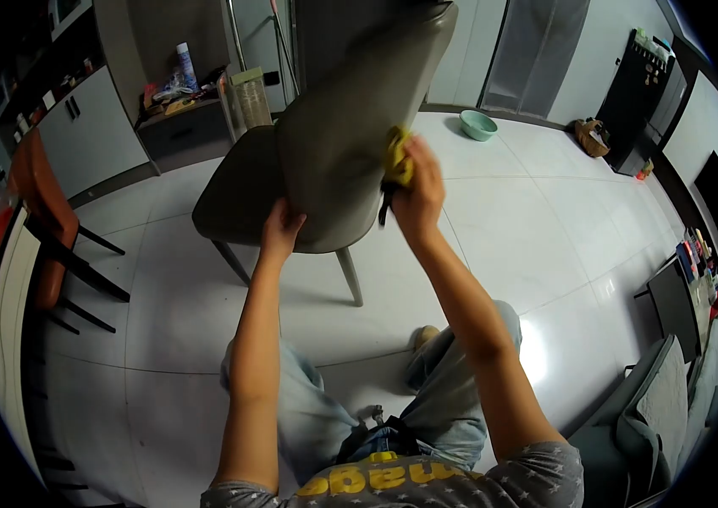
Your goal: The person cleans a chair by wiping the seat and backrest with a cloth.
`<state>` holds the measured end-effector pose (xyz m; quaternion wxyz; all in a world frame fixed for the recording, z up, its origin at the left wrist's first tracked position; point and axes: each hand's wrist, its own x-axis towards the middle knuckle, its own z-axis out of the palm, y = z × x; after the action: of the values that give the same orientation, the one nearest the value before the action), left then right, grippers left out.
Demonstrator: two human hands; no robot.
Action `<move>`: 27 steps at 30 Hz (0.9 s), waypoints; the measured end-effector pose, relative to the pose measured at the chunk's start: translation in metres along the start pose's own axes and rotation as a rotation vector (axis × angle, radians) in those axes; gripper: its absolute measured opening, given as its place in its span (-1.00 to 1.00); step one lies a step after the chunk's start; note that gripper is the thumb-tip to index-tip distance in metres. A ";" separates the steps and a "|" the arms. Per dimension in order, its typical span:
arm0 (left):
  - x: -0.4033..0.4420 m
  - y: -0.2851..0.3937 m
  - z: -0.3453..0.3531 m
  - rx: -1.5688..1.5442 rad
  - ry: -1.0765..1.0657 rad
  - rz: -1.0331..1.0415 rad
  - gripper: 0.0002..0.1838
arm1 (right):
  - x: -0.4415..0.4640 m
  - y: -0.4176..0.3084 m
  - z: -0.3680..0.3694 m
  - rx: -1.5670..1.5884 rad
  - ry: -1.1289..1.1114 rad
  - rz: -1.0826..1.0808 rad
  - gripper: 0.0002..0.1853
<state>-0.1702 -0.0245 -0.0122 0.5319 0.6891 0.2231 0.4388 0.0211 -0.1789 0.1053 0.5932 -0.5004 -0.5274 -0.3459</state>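
Note:
A grey-brown padded chair stands in front of me with its backrest turned toward me and its legs on the tiled floor. Low on the backrest's left edge, my left hand grips the chair, thumb on the near side and the other fingers partly hidden. My right hand is closed around a bunched yellow cloth with a dark part hanging below it. That cloth is at the right edge of the backrest; whether it presses on the surface is hard to tell.
An orange chair stands by a table at left. Farther back are a green basin, a brown bag and a drawer unit with a spray can. A grey sofa lies at lower right.

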 end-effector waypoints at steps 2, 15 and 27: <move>0.000 0.003 0.002 0.034 0.024 0.035 -0.51 | 0.039 -0.012 0.001 -0.133 0.124 -0.092 -0.34; 0.001 -0.005 -0.004 0.144 0.027 0.006 -0.51 | -0.067 0.009 0.031 -0.109 -0.408 -0.126 -0.44; -0.004 0.002 0.001 0.123 0.049 0.044 -0.54 | 0.157 0.017 0.025 -0.024 0.214 -0.006 -0.35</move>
<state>-0.1721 -0.0289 -0.0117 0.4731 0.7143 0.2475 0.4524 0.0621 -0.1322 0.2529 0.6389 -0.4661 -0.4583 -0.4056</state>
